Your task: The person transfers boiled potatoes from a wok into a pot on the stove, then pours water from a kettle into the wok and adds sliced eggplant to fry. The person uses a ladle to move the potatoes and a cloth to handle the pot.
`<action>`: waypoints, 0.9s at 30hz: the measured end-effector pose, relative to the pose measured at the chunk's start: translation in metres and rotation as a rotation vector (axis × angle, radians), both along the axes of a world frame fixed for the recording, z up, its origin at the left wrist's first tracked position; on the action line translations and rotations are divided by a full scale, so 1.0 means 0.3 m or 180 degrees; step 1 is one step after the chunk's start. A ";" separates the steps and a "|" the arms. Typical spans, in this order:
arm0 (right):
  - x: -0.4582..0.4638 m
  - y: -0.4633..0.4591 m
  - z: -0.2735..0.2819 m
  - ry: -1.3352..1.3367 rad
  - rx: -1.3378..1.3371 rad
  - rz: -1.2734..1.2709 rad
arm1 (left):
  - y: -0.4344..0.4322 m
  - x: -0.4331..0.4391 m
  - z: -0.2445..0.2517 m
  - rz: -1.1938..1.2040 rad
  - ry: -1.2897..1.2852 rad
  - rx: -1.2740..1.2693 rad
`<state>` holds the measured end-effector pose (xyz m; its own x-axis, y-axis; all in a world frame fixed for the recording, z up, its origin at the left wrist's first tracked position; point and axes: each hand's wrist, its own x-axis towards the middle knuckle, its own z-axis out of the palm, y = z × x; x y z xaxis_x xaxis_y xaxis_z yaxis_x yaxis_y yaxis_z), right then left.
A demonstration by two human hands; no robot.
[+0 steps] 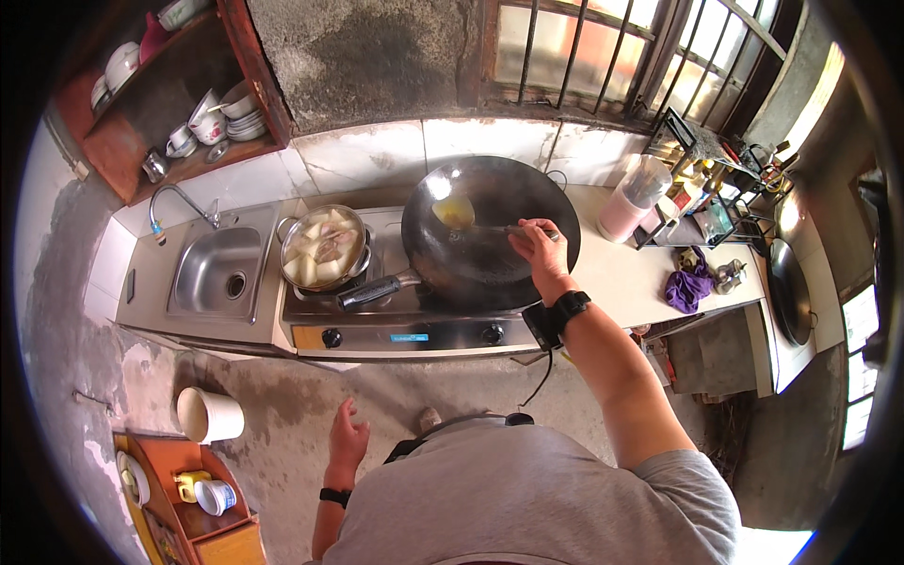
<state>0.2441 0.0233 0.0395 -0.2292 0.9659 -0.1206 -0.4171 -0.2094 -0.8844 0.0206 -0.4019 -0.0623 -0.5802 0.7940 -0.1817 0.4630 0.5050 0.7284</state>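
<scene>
A large black wok (487,275) sits on the right side of the gas stove (452,337), its black handle pointing left and down. My right hand (538,244) is closed around the handle of a metal ladle (454,212) over the wok. Yellowish liquid, perhaps oil, shows in or under the ladle's bowl at the wok's upper left. My left hand (348,434) hangs beside my body with its fingers apart, holding nothing. Left of the wok, a steel pot (284,258) on the stove holds pale chunks and pieces of meat in liquid.
A steel sink (212,272) lies left of the stove. Right of the wok stand a pink-and-clear container (632,201), a black rack (731,229) with bottles and a purple cloth (687,286). An open cupboard (187,166) with dishes hangs upper left. A white bucket (222,417) is on the floor.
</scene>
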 end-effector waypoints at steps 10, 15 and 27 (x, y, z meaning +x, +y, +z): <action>0.095 0.060 0.061 0.0641 -0.0228 -0.0848 | 0.071 -0.101 -0.034 -0.0428 0.0055 0.0299; 0.369 -0.004 0.074 0.0945 -0.0279 -0.0995 | 0.128 -0.138 -0.071 -0.0564 -0.0077 0.0362; 0.820 0.164 -0.261 0.1361 -0.0596 -0.2278 | 0.265 -0.071 0.003 -0.0740 0.0333 0.0367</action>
<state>0.4901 0.0726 -0.0389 0.3663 0.8681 -0.3349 -0.7948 0.1047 -0.5978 -0.0005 -0.3223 -0.0613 -0.3909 0.9199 -0.0312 0.6324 0.2930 0.7170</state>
